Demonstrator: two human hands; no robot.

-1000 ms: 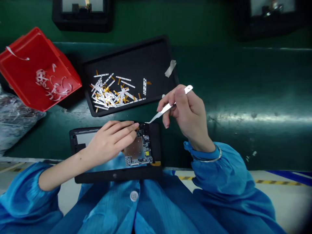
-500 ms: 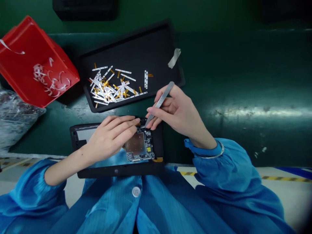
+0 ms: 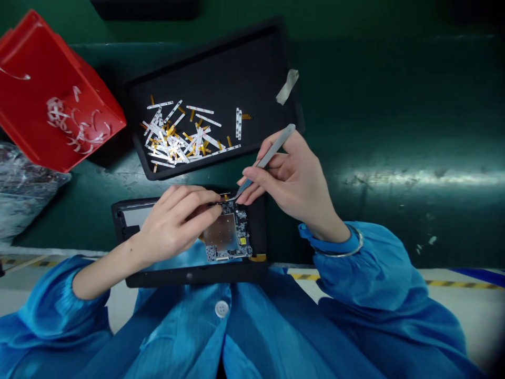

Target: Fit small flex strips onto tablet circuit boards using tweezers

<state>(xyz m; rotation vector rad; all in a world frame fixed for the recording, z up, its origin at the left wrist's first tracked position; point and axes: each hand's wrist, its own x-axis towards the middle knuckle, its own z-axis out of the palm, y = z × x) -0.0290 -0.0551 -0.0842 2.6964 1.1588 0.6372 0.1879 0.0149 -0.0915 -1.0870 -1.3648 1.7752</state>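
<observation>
The person's left hand (image 3: 175, 223) lies across a green-and-gold circuit board (image 3: 232, 239) seated in a black tablet housing (image 3: 189, 276), which sits at the near edge of the dark green worktop (image 3: 394, 105). Its fingers (image 3: 197, 202) are curled close together, their tips at the board's far edge (whether they pinch anything there, I cannot tell). The right hand (image 3: 294, 181) grips slim, matte steel tweezers (image 3: 270, 155) between thumb and fingers, and the pointed tip reaches down to that same edge, just beside the left fingertips.

The board carries a square metal shield (image 3: 221, 231) and a small yellow label (image 3: 243, 240), its print too small to read. Beyond it, a black tray (image 3: 213, 58) holds a loose heap of white strips with amber flexible tails (image 3: 177, 139), plus a crumpled piece of tape (image 3: 287, 87) near its corner. A tilted red plastic bin (image 3: 47, 105) holds curled white peelings. Both sleeves are shiny blue (the right wrist wears a thin silver bangle (image 3: 349, 251)).
</observation>
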